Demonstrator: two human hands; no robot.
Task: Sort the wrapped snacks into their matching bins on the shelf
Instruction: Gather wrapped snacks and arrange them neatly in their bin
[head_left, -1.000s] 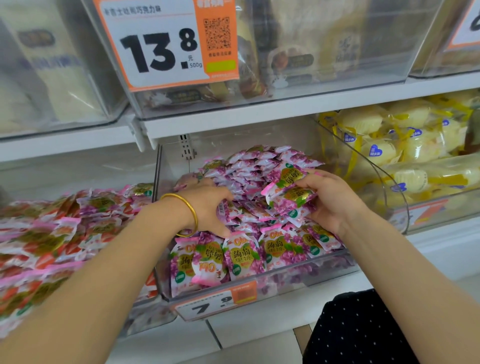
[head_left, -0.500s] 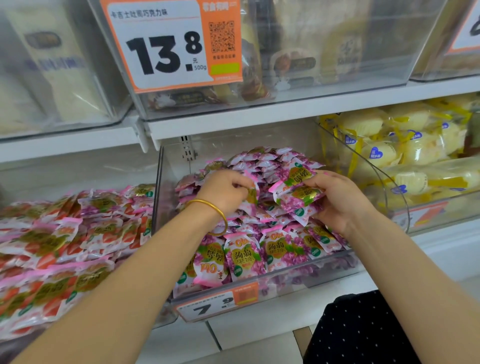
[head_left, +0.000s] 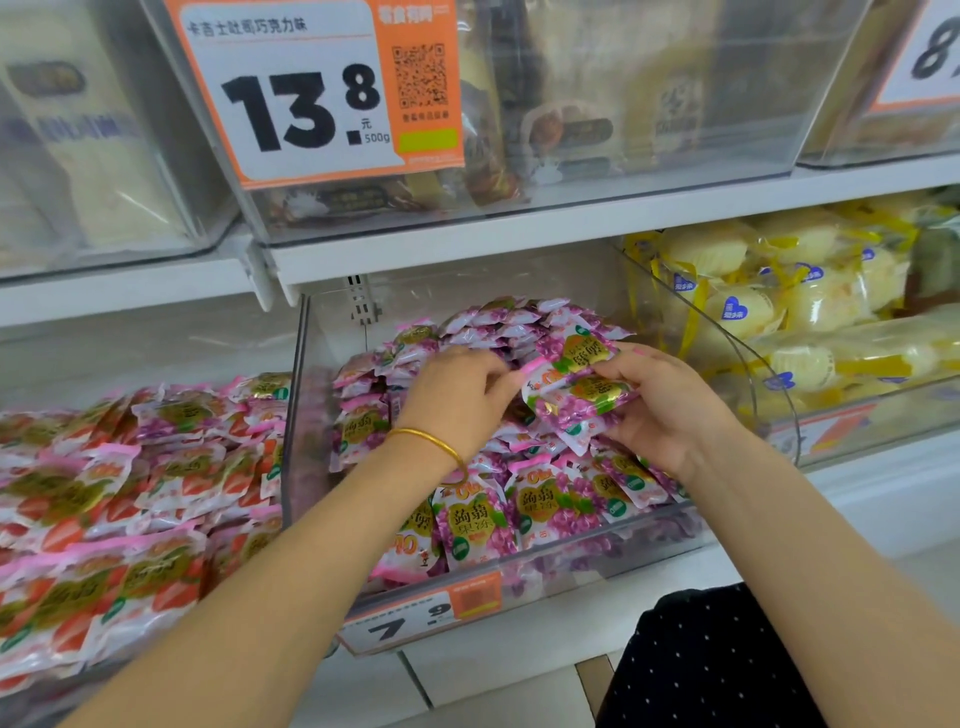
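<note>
Your right hand (head_left: 670, 410) grips a small stack of purple snack packets (head_left: 576, 384) above the middle clear bin (head_left: 519, 564), while your left hand (head_left: 457, 400) pinches the stack's pink edge, fingers curled.

2 hands (head_left: 457, 400), 1 gold bangle (head_left: 431, 441). 3 price tags (head_left: 322, 93). 2 purple packets (head_left: 576, 379) in grip. Binned packets: too many, can't count.
</note>
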